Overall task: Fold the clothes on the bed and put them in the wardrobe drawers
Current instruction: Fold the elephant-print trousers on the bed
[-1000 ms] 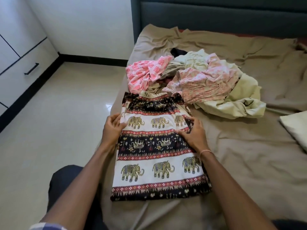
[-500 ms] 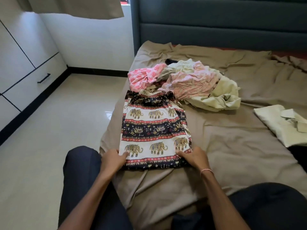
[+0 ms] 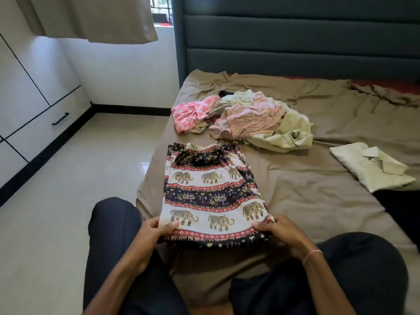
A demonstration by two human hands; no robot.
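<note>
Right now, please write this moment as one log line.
phase: folding | elephant-print garment: on bed | left hand: grips near-left corner | right hand: grips near-right corner | clothes pile: unfolded | pale shirt: folded

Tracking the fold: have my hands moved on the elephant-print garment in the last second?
Yes. The left hand and right hand came back from the middle of the elephant-print garment to its near hem, away from the clothes pile.

A home bedroom: a bed (image 3: 318, 201) with padded headboard (image 3: 295, 37), wardrobe drawers (image 3: 45, 123), a curtain (image 3: 97, 19), tiled floor (image 3: 79, 189).
</note>
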